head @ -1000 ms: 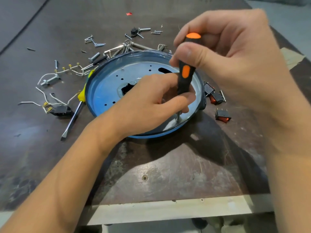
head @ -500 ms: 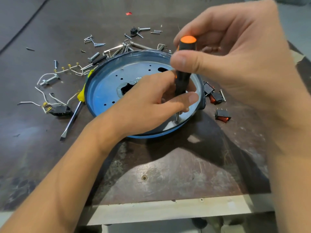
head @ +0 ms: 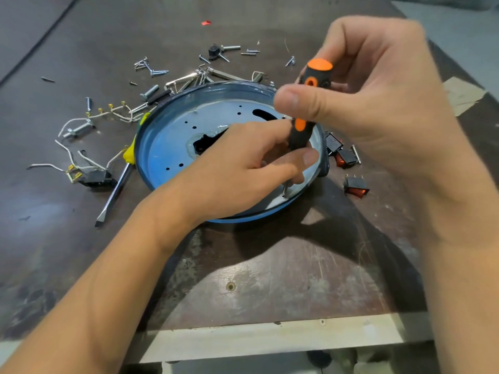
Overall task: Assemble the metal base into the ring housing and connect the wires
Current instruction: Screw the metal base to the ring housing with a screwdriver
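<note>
Right hand [head: 378, 103] gripping upright orange-black screwdriver [head: 305, 114], tip on metal base [head: 172, 147] inside blue ring housing [head: 151, 125]; left hand [head: 243, 168] pinching its shaft

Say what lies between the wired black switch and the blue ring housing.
In the head view, a yellow-handled screwdriver lies between switch and housing.

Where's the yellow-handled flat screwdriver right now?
Head view: the screwdriver lies on the table left of the blue ring housing, handle at its rim, blade toward the person, beside a wired black switch.
</note>
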A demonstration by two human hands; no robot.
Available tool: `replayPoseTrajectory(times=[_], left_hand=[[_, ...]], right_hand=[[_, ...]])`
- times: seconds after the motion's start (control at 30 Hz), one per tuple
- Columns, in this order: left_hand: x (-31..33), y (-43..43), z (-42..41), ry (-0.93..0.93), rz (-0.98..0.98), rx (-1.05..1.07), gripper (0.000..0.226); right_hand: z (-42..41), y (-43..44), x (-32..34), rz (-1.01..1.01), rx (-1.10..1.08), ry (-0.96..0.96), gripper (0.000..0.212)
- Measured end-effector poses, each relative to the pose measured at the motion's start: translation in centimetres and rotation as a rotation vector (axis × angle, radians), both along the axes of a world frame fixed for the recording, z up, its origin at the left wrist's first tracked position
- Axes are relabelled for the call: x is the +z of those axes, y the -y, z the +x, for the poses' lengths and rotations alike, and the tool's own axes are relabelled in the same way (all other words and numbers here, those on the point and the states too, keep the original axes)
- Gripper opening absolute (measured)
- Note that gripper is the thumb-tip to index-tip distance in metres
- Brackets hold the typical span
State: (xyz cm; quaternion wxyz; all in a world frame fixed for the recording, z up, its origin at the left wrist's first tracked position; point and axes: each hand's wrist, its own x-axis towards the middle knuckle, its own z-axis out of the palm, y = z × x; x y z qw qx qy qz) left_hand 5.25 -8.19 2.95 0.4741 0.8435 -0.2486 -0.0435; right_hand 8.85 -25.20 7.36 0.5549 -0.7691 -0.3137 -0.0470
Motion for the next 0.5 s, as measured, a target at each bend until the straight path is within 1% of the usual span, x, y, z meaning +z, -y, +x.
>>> replayPoseTrajectory(times=[0.1, 0.23, 0.27, 0.33, 0.43, 0.5], left_hand=[[0.03, -0.13, 0.03, -0.002, 0.009, 0.014, 0.022], [0.03, -0.19, 0.02, 0.003, 0.018, 0.035, 0.024], [0.01, -0.14, 0.02, 0.0, 0.017, 0.032, 0.024], [0.01, -0.06, 0.05, 0.001, 0.015, 0.02, 0.025], [-0.01, -0.02, 0.04, 0.001, 0.0, 0.006, 0.021], [-0.06, -0.09, 0.06, -0.005, -0.011, 0.0, 0.019]], right_hand=[[0.05, -0.22, -0.36, -0.004, 0.079, -0.034, 0.027], [-0.26, 0.51, -0.4, 0.06, 0.23, -0.113, 0.029], [-0.31, 0.55, -0.2, 0.044, 0.228, -0.104, 0.027], [-0.09, 0.48, -0.09, -0.014, 0.135, -0.034, 0.022], [0.24, 0.13, -0.31, -0.029, -0.005, 0.035, 0.037], [0.34, 0.13, -0.59, -0.048, 0.029, 0.023, 0.036]])
